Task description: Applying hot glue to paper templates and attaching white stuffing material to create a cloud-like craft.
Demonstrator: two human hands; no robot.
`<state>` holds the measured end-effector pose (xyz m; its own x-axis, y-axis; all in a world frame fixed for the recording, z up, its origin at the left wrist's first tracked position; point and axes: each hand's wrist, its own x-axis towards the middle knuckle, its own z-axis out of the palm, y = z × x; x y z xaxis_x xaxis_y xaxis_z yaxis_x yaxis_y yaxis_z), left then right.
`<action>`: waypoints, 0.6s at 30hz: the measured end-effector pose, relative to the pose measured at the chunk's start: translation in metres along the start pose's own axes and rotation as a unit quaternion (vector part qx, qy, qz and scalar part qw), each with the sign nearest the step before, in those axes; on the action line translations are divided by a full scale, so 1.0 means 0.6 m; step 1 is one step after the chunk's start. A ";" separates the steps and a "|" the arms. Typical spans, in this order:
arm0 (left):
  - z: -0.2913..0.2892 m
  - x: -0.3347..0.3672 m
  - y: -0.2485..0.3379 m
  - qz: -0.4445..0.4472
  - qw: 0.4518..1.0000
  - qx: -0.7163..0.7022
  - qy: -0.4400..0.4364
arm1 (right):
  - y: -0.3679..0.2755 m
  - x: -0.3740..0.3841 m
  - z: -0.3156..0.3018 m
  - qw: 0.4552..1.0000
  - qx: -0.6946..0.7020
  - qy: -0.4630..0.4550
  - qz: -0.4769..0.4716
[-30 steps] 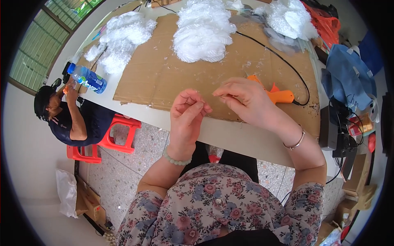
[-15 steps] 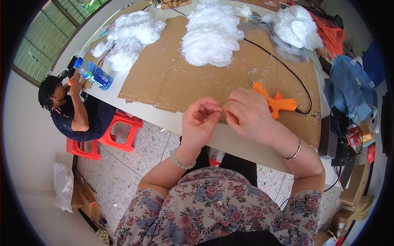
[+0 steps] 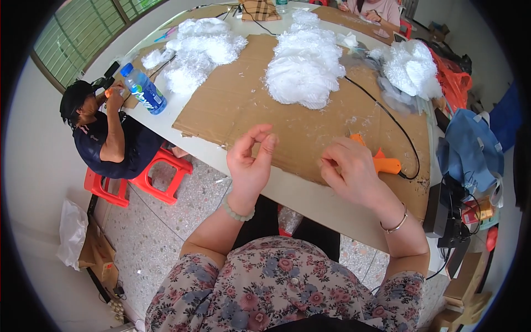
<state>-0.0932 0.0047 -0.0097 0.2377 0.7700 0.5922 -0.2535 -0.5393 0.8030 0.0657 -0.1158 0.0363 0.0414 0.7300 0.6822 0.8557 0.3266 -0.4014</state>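
Observation:
Over the near edge of the cardboard, my left hand (image 3: 250, 160) is raised with its thumb and forefinger curled together in a pinch. Whatever lies between those fingertips, if anything, is too small to make out. To its right, my right hand (image 3: 352, 170) also has its fingertips drawn together, and no held thing shows there. A gap separates the two hands. Just behind my right hand lies an orange glue gun (image 3: 387, 165), partly covered by it. Beyond my hands, a heap of white fluffy strands (image 3: 305, 63) rests on the cardboard sheet (image 3: 221, 108).
More white fluffy heaps stand at the left (image 3: 202, 52) and right (image 3: 412, 69). A black cable (image 3: 401, 115) curves over the cardboard. A blue-labelled bottle (image 3: 145, 91) stands near a seated person (image 3: 108, 130) at left. Another person (image 3: 381, 12) sits far right. Bags (image 3: 473, 141) crowd the right edge.
My hands, which met at the fingertips, have come apart, the left going left and the right going right. The view has shifted, bringing a person at the far side into sight.

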 end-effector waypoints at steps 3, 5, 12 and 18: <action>-0.014 0.031 0.000 -0.029 0.998 -0.055 0.024 | -0.006 -0.007 0.003 0.992 -0.006 -0.126 -0.021; -0.020 0.054 -0.006 -0.020 0.998 -0.056 0.037 | -0.012 -0.008 0.011 0.971 0.030 -0.234 -0.046; 0.014 0.145 -0.087 -0.004 0.987 0.144 -0.071 | -0.019 -0.031 0.033 0.969 0.141 -0.194 -0.058; 0.029 0.217 -0.121 0.115 0.938 0.287 -0.158 | -0.027 -0.033 0.027 0.945 0.083 -0.314 -0.041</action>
<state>-0.0274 0.1381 0.0101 0.5278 0.5208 0.6710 0.1926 -0.8428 0.5026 0.0424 -0.1255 0.0194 -0.3806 0.8931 0.2398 0.7482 0.4498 -0.4878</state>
